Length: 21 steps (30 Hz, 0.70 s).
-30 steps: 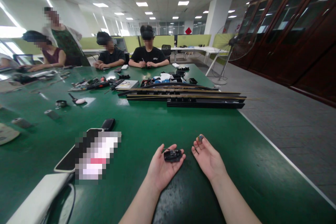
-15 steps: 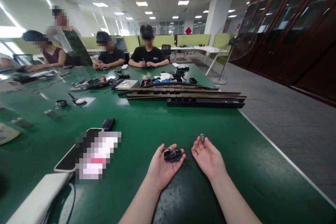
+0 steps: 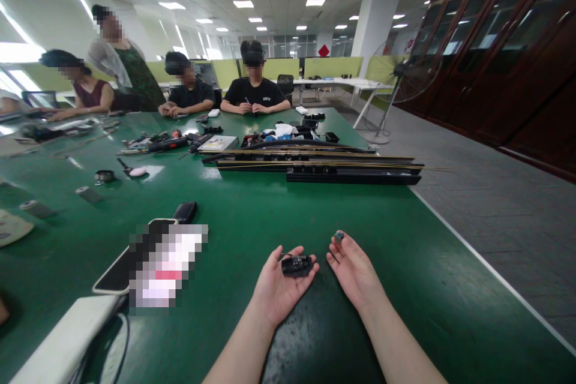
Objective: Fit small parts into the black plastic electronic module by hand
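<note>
On the upturned palm of my left hand [image 3: 278, 288] lies a small black plastic device [image 3: 297, 265], its longer side across the fingers, which curl loosely under it. A thin dark wire seems to run along its upper edge toward the thumb. Just to the right, my right hand [image 3: 353, 273] is also palm up. Between its thumb and index finger it pinches a small grey metallic piece [image 3: 339, 237] with a bluish face; it is too small to name. Both hands are above the near part of the green table [image 3: 252, 210], a short gap apart.
Left of my hands lie a phone [image 3: 135, 258], a pixelated bright sheet or screen and a white box [image 3: 67, 336] with a cable. Long black rails [image 3: 353, 179] with thin brass-coloured rods cross the table ahead. Tools and parts lie beyond. Several people are at the far side.
My right hand has shifted slightly left and turned a little, so the small piece shows a bluish face. My left hand and the black device have hardly moved. The standing person has turned slightly.
</note>
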Each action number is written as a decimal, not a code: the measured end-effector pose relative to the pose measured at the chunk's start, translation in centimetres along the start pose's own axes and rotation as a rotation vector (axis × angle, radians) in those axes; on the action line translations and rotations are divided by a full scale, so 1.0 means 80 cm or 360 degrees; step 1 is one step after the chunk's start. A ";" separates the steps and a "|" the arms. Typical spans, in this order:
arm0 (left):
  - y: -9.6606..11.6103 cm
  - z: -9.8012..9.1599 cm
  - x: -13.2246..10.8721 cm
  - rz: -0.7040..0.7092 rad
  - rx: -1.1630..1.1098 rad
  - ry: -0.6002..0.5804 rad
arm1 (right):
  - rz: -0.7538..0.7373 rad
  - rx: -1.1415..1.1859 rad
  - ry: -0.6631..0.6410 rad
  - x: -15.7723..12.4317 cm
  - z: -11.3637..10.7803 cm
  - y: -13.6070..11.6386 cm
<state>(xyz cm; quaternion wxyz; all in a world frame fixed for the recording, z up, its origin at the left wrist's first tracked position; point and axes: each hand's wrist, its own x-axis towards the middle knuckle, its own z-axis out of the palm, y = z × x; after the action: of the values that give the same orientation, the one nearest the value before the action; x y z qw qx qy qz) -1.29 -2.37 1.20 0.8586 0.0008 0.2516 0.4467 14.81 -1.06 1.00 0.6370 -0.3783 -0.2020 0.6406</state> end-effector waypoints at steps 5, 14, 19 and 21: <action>-0.001 0.003 -0.001 0.0025 -0.0009 0.0001 | -0.0304 -0.0535 -0.0083 -0.008 0.007 0.007; 0.000 0.005 -0.001 0.0056 -0.0037 -0.0010 | -0.0783 -0.1444 -0.0558 -0.019 0.014 0.012; -0.002 0.002 0.003 0.0104 -0.0038 0.0056 | -0.0707 -0.1813 -0.0752 -0.018 0.015 0.019; -0.003 0.003 0.003 0.0097 -0.0035 0.0071 | -0.0674 -0.1840 -0.0752 -0.017 0.014 0.020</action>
<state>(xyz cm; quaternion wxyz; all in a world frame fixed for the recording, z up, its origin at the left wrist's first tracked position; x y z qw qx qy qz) -0.90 -2.27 1.23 0.8386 -0.0109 0.2657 0.4754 12.79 -2.28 0.79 0.3818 -0.4607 -0.7180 0.3556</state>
